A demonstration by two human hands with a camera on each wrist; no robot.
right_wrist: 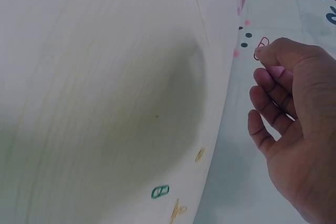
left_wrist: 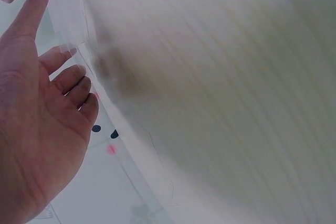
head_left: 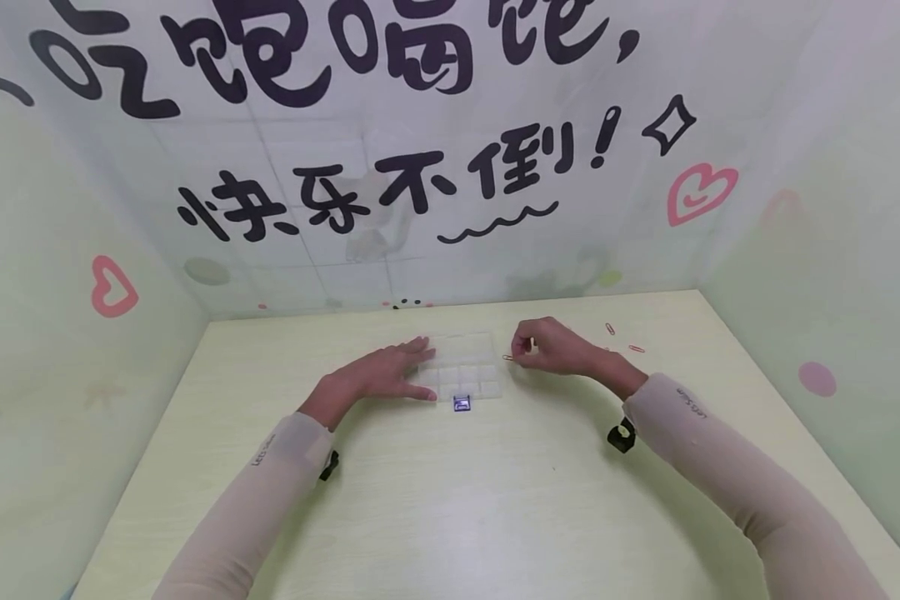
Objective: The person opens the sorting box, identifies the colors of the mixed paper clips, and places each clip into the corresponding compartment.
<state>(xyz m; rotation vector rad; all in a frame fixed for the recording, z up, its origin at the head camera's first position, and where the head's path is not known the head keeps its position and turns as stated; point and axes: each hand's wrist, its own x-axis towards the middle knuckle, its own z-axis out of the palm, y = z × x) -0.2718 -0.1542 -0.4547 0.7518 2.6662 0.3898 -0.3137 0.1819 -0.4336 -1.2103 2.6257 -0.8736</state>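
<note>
A clear plastic compartment box (head_left: 468, 369) lies on the table, its lid part folded back toward the wall. My left hand (head_left: 390, 371) rests at its left side, thumb at the near corner and fingers at the far part. In the left wrist view, that hand (left_wrist: 50, 98) has a straight thumb and loosely bent fingers at the clear plastic edge. Just right of the box, my right hand (head_left: 551, 346) pinches a red paper clip (head_left: 507, 357) between thumb and index finger. The right wrist view shows this clip (right_wrist: 263, 42) sticking out past the fingertips.
A small blue tag (head_left: 461, 403) is at the box's near edge. Loose red paper clips (head_left: 636, 348) lie on the table (head_left: 435, 500) beyond the right forearm. A green clip (right_wrist: 160, 191) and yellow clips (right_wrist: 200, 154) show in the right wrist view. A printed wall sheet (head_left: 420, 275) stands behind.
</note>
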